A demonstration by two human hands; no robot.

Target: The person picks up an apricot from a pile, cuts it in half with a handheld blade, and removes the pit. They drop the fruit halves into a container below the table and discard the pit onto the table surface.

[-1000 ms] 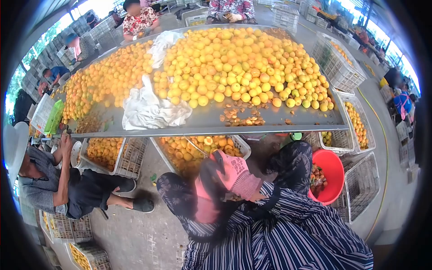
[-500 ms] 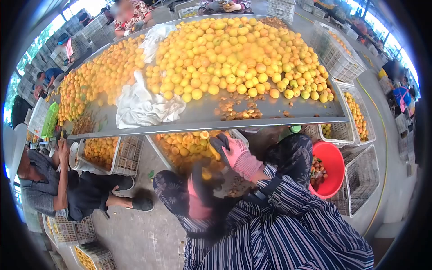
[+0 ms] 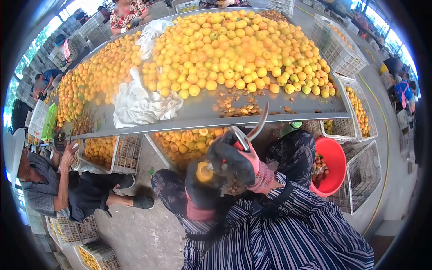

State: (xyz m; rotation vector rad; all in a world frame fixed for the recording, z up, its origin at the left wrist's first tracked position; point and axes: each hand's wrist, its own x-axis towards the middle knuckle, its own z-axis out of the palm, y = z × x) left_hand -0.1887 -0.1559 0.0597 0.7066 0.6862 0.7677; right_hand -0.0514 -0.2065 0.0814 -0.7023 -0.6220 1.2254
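My left hand (image 3: 201,189), in a dark-palmed glove with a pink cuff, is closed around a yellow-orange apricot (image 3: 204,172). Close on its right, my right hand (image 3: 238,159) wears a similar pink and black glove. It grips a curved knife (image 3: 258,127), whose blade points up toward the table edge. The right fingertips are near the held apricot. Just beyond both hands, a crate (image 3: 158,152) holds many apricots, some of them halved with the cut faces up.
A metal table (image 3: 198,112) carries a big apricot heap, pits and white cloths (image 3: 146,103). To the right stand a red bucket (image 3: 334,168) with pits inside and a white crate (image 3: 365,177). A person (image 3: 45,175) sits at left by more crates. Other people work farther back.
My right hand has drawn back from over the crate, and the knife blade now shows upright. My left hand, blurred before, is clearer, with an apricot visible in it.
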